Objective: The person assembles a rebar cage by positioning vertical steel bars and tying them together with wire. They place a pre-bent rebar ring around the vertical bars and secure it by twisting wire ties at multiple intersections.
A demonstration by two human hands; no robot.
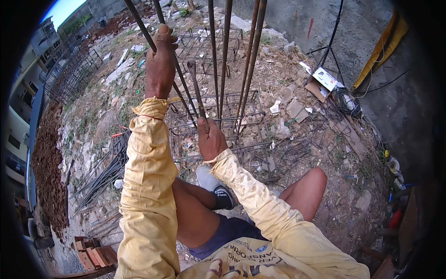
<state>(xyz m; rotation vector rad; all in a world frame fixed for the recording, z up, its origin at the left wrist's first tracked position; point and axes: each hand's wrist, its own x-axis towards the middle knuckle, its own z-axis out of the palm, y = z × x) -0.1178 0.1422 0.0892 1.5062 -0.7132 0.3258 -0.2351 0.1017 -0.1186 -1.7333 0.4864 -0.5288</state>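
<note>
My left hand [161, 63] is raised and closed around a long, slanting steel rebar [141, 24]. My right hand [211, 139], lower and nearer to me, grips a short dark metal rod [195, 88]. That rod points up and has a bent-looking upper end; its lower end is hidden in the fist. Several upright rebars [224, 60] stand just beyond my right hand. Around their lower parts lies a cage of rectangular rebar ties [244, 109], partly hidden by my hands and sleeves.
Stony, littered ground surrounds me. A bundle of thin rods [104, 169] lies at left, near bricks [95, 255]. More rebar cages [76, 76] stand far left. By the concrete wall [367, 42] at right are a black tripod [329, 49], a cardboard box [320, 86] and coiled cable [347, 102].
</note>
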